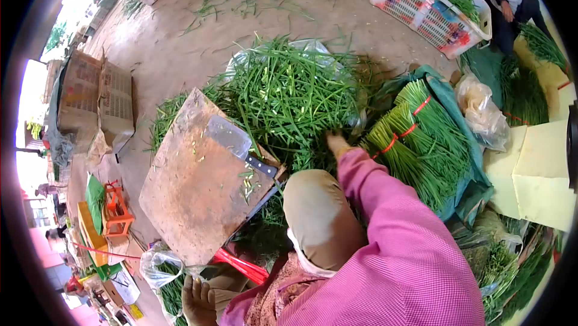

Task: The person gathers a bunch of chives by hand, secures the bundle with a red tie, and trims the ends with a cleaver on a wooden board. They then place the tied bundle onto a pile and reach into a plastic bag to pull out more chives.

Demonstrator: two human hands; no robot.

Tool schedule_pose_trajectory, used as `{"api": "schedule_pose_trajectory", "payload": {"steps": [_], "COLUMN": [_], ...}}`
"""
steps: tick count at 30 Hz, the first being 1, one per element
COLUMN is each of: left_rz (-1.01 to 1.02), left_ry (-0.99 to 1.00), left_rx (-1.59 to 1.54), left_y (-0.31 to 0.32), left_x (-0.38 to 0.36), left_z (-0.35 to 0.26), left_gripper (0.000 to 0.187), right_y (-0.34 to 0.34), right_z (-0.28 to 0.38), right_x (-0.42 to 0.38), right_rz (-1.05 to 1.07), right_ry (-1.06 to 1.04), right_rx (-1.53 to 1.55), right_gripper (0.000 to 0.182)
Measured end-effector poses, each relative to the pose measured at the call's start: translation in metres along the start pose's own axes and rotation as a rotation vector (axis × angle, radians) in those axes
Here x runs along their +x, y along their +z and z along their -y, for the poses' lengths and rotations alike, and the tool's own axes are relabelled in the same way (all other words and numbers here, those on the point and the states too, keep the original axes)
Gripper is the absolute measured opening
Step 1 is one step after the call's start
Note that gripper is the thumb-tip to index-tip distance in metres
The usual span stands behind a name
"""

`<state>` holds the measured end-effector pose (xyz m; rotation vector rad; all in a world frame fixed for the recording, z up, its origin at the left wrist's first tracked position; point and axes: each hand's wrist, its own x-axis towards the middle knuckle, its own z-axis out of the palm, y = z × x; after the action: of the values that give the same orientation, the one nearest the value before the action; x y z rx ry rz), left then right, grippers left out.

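Observation:
My right hand (338, 143) reaches down at the near right edge of a large heap of loose green stalks (289, 94); its fingers are hidden among the greens. Low in the view, my left hand (199, 302) is raised beside my leg, fingers up and slightly apart, holding nothing. Between the hands a wooden board (192, 175) lies tilted, with a cleaver (232, 139) resting on it, its black handle toward my knee. To the right of my right hand, bundles of green stalks (421, 139) tied with red bands lie on a green sheet.
A white crate of greens (427, 12) stands at the back right, near a seated person (512, 0). Cardboard boxes (96, 100) and an orange stool (117, 211) are on the left. Red strips (244, 267) lie below the board. A plastic bag (481, 109) sits beside the bundles.

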<state>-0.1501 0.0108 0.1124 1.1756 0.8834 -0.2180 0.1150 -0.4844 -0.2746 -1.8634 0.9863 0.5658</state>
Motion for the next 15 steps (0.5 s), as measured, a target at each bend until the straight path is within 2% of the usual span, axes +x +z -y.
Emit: {"api": "schedule_pose_trajectory", "payload": {"steps": [1,3,5,6,7,8,10,12,13,14,15], "left_rz": [-0.064,-0.15,-0.088,-0.024,-0.071,-0.099,-0.031,0.182,0.25,0.32,0.37], "left_ry": [-0.017,-0.027,0.023,0.088,0.142,0.181,0.219,0.299,0.394,0.489,0.513], "left_rx": [0.005,-0.017,0.091,0.196,0.275,0.292,0.488,0.51,0.584,0.659,0.771], "left_y": [0.001,0.011,0.044,0.067,0.102,0.138,0.195,0.241,0.26,0.28,0.306], "left_x": [0.004,0.017,0.034,0.042,0.051,0.059,0.079,0.1,0.118,0.135,0.145], "left_z": [0.0,0.001,-0.006,-0.011,-0.017,-0.026,-0.039,-0.045,-0.042,-0.038,-0.038], "left_gripper": [0.05,0.05,0.05,0.05,0.05,0.045,0.042,0.043,0.044,0.046,0.049], "right_y": [0.065,0.08,0.095,0.092,0.034,0.04,-0.019,-0.055,-0.094,-0.116,-0.143], "right_z": [-0.044,0.031,0.062,0.069,0.094,0.082,0.101,0.057,0.072,0.067,0.088], "right_x": [0.115,0.045,0.026,0.019,-0.028,-0.001,-0.028,0.015,-0.011,0.003,-0.033], "right_rz": [0.129,0.118,0.165,0.199,0.391,0.455,0.516,0.217,0.017,-0.161,-0.345], "right_ry": [-0.032,-0.167,-0.37,-0.455,-0.492,-0.483,-0.365,-0.751,-0.591,-0.275,-0.126], "right_rx": [-0.215,-0.107,-0.193,-0.28,-0.4,-0.57,-0.819,-1.067,-1.157,-0.723,-0.49], "right_gripper": [0.073,0.065,0.057,0.053,0.057,0.05,0.043,0.038,0.032,0.034,0.036]}}
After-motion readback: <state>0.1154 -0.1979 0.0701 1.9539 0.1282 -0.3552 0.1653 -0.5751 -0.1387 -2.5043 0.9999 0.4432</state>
